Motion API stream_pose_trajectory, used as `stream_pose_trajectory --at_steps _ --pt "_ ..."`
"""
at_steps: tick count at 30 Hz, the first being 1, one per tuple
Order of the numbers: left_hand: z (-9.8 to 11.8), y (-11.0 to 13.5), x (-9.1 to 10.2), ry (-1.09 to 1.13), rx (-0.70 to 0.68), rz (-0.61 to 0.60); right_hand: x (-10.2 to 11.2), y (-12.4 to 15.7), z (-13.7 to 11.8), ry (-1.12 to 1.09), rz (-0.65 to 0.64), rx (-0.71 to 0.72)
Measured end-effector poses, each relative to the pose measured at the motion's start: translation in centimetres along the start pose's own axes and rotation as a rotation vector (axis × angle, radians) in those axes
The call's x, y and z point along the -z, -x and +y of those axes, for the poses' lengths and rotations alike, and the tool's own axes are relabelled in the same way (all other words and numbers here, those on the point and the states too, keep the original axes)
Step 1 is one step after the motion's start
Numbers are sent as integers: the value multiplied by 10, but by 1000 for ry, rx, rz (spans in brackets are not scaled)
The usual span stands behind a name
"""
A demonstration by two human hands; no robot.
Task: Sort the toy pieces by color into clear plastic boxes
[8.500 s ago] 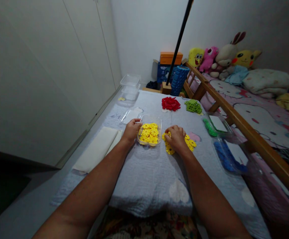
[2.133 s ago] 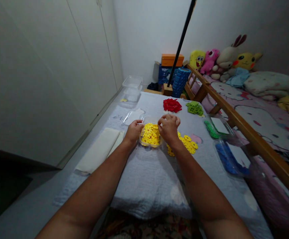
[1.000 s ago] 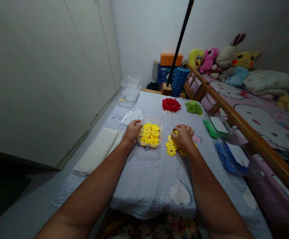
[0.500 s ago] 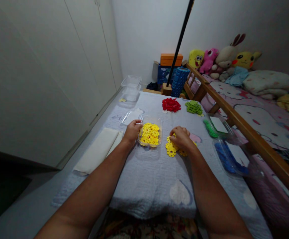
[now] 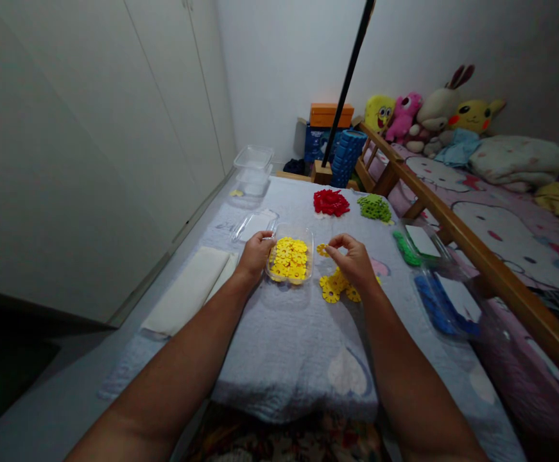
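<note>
A yellow flower piece [image 5: 322, 249], just right of the frame's centre, is pinched between thumb and fingertips of the right hand [image 5: 353, 260]. Beside it, at mid-frame, sits a clear tub [image 5: 311, 256] of similar pieces, its left edge held by the left hand [image 5: 256, 255], fingers closed. A loose yellow pile [image 5: 332, 289] lies below the right hand. Toward the upper right are a red pile [image 5: 331, 203], a green pile [image 5: 374, 207] and stuffed toys [image 5: 404, 117].

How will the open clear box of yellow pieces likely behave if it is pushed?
The clear box may flex slightly, as its transparent plastic looks thin. Being low and broad, it would probably slide rather than tip. The yellow pieces inside look loose, so they might shift.
</note>
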State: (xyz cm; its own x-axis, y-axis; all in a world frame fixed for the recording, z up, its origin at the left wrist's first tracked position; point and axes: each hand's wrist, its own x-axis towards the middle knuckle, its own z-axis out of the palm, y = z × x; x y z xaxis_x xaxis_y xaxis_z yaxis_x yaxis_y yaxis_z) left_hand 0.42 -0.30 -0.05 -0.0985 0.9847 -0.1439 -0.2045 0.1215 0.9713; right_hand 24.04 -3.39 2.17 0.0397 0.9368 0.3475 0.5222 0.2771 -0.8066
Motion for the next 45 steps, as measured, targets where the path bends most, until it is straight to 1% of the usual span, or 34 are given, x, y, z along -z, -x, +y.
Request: stream_pose_trajectory --at_steps 3,6,9,14,17,19,21,24,26,28,30,32,34,37,42,45 --pt "-1 -1 0 3 1 -1 -11 6 -15 -34 20 56" --pt "-2 -2 1 11 2 -3 -22 12 -26 -5 -25 109" --pt "-3 -2 1 17 5 -9 -31 16 -31 89 -101 141" --pt "-4 -3 1 22 6 -17 -38 18 -33 263 -283 147" --pt "-4 -4 1 14 -3 -11 -38 18 -33 345 -334 169" --pt "-4 -4 1 12 -2 -8 -37 18 -32 376 -306 196" --pt "-3 -4 1 10 4 -10 -34 17 -29 384 -242 209" --pt "-2 -2 0 3 5 -6 -27 13 -20 395 -137 175" --pt "-1 -1 0 1 2 -1 -20 10 -12 436 -63 106" --pt "1 0 0 4 2 -2 -13 6 -3 509 0 6" --pt "1 0 0 5 3 -2 -8 4 7 605 43 -92" --pt "1 0 0 2 0 1 -4 4 15 705 68 -155" --pt "1 0 0 -1 -2 3 -2 6 23 790 62 -179" --pt "1 0 0 3 -3 4 -2 9 31 859 -1 -193" --pt "2 1 0 18 8 2 -4 10 37 843 -62 -179" --pt "2 1 0 15 5 3 -3 9 35 808 -79 -211"
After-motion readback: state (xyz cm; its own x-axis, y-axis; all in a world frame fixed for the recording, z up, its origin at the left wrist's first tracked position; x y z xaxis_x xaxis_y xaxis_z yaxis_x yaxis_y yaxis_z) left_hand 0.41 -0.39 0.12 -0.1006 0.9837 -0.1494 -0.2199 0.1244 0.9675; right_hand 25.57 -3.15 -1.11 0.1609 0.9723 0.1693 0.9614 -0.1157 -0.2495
